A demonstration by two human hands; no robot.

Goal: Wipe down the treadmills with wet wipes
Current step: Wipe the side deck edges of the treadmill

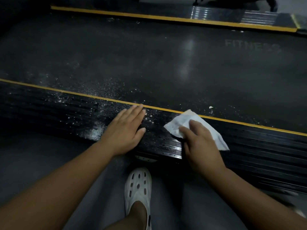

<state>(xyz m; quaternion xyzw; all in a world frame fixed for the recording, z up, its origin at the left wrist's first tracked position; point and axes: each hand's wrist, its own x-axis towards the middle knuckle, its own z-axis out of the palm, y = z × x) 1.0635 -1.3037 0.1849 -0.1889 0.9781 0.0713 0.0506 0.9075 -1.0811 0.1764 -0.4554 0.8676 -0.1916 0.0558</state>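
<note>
At the near side rail point(66, 112) of the treadmill, a black ribbed strip edged with a yellow stripe point(83, 95), both hands are down on the surface.

Left hand point(126, 131): laid flat on the rail, palm down, fingers straight and close together, thumb out to the side. It holds nothing. The fingertips reach the yellow stripe.

Right hand point(199, 143): set on top of the wet wipe point(177, 125), pressing it against the rail. The fingers are a little bent and lie over the wipe rather than wrapped round it. Whether the thumb tucks under an edge cannot be told.

Wet wipe: white, crumpled, spread on the rail just right of the left hand and apart from it. One corner overlaps the yellow stripe, and another sticks out from under the right hand on its far side.

White specks point(96, 131) are scattered over the rail left of the hands and onto the adjoining belt point(149, 63). The rail around the wipe looks dark and glossy. A small white scrap point(211, 107) lies on the belt just beyond the stripe.

Faint lettering point(252, 46) reading FITNESS shows on the belt to the right. The far rail point(166, 12) also carries a yellow edge.

A foot in a white perforated clog point(137, 188) stands on the grey floor point(49, 146) just beside the rail.
</note>
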